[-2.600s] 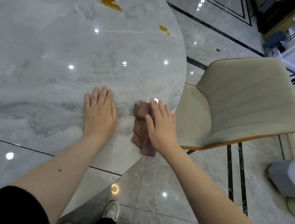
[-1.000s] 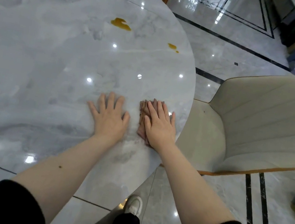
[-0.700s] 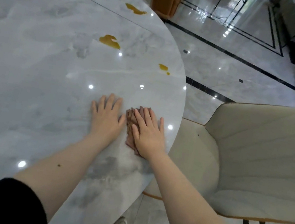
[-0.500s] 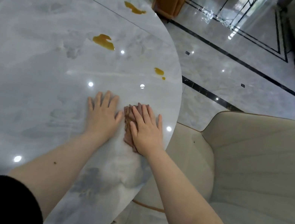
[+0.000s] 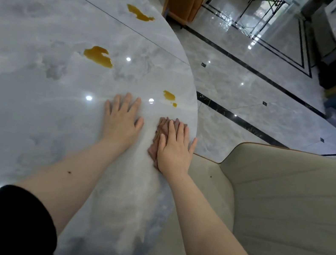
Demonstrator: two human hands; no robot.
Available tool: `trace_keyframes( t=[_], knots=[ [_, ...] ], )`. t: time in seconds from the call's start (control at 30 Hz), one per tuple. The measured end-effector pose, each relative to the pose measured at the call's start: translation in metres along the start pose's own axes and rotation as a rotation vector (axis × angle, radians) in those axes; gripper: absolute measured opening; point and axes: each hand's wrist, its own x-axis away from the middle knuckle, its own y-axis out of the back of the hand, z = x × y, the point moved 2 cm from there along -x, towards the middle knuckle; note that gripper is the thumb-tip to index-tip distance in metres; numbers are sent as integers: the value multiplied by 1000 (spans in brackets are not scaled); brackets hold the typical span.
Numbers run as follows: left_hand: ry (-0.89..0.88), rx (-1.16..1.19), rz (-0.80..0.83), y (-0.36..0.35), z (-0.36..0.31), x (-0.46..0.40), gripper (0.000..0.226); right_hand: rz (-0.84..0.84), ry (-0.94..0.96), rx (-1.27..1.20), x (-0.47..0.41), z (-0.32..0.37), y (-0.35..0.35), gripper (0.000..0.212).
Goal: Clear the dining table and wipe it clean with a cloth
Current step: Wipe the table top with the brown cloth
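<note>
Brown cloth (image 5: pixel 159 139) is pressed flat under the straight-fingered right hand (image 5: pixel 175 149) for wiping, while the table (image 5: pixel 36 81) is braced by the flat, empty left hand (image 5: pixel 122 119).

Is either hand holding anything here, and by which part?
Nothing is gripped. The right hand presses flat on top of the cloth; the left hand rests flat on the bare table.

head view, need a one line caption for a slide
Right hand presses a cloth flat on the marble table, left hand alongside, three spills ahead.
</note>
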Motion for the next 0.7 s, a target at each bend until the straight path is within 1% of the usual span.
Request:
trace_keyframes(
  t=[0.3, 0.43, 0.57, 0.7],
  knots=[
    [43, 3, -39, -10, -5, -27, 55, -71, -165, -56, -62, -2, 1, 53],
    [54, -34, -39, -12, -4, -29, 59, -89, -177, -64, -95, 0, 1, 53],
    [77, -51, -52, -12, -4, -30, 68, -103, -84, -51, -120, 3, 2, 52],
    [81, -58, -61, -13, -3, -29, 67, -32, 110, 2, -141, 6, 7, 52]
  ],
)
